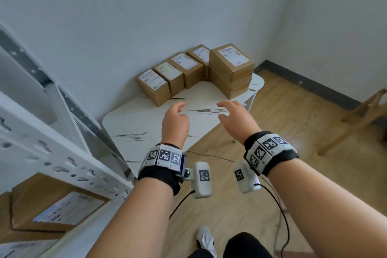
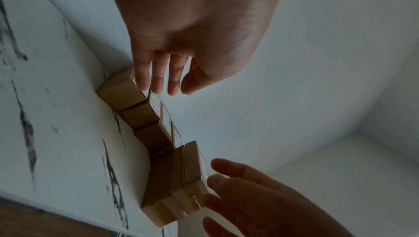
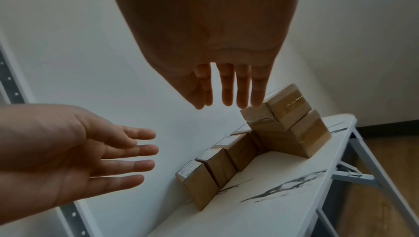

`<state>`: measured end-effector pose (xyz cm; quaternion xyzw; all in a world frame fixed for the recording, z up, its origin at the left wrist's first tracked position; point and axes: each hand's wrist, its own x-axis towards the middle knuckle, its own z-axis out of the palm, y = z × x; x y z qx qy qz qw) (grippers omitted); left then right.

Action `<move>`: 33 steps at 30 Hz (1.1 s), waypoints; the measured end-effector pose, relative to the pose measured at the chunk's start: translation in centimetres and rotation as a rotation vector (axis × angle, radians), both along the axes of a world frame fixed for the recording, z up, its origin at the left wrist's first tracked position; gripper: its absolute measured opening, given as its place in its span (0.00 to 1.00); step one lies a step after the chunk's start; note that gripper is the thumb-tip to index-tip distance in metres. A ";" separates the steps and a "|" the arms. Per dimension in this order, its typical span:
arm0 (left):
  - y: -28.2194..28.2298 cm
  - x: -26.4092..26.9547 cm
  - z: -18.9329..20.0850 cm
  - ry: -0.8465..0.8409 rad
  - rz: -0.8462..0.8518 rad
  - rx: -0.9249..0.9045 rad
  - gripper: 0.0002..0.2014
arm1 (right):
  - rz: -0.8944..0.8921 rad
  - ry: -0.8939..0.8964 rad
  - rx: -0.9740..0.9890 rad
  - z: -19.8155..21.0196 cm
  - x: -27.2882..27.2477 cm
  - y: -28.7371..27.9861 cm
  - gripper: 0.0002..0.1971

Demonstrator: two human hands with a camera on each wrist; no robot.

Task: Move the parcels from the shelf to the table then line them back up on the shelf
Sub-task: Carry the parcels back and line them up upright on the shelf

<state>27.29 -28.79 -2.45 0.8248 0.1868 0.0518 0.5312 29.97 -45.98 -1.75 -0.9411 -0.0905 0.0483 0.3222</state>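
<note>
Fingers (image 3: 127,148) of the left hand (image 1: 175,120) loose and slightly spread, holding nothing; thumb apart from them. Right hand (image 1: 235,116) likewise relaxed, its fingers straight-ish and a little parted, nothing in it. Both hands hang in the air above the near half of the table (image 1: 134,123), palms turned toward each other, touching neither the table nor any parcel.

Nearest, left of the table: a white metal shelf (image 1: 52,153). One parcel (image 1: 56,209) lies on its lower level, label up.

On the table's far edge, against the wall: a row of four parcels (image 1: 154,87), side by side and touching, labels up. At the right end of that row, toward the table's right corner, a stack of two larger parcels (image 1: 231,71), the upper one set squarely on the lower, label on top.

Right of the table, on the wood floor: part of a wooden chair (image 1: 360,115).
</note>
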 end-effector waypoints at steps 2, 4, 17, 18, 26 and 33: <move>0.9 1.5 -0.1 0.006 0.029 -0.010 0.24 | 0.044 0.017 -0.003 0.1 2.2 0.8 0.20; 2.0 3.4 -0.4 0.010 0.068 -0.015 0.23 | 0.092 0.034 -0.008 0.1 4.8 2.1 0.20; 8.6 16.0 -4.9 0.235 0.377 0.046 0.21 | 0.489 0.167 -0.047 -3.7 23.7 13.6 0.24; 8.9 16.8 -5.0 0.257 0.392 0.048 0.21 | 0.513 0.169 -0.050 -4.0 25.1 14.5 0.25; 10.9 21.9 -6.9 0.375 0.458 0.035 0.19 | 0.639 0.272 -0.033 -7.4 31.9 21.1 0.26; 12.2 23.7 -8.8 0.387 0.473 -0.043 0.19 | 0.666 0.311 -0.104 -10.0 33.5 24.4 0.27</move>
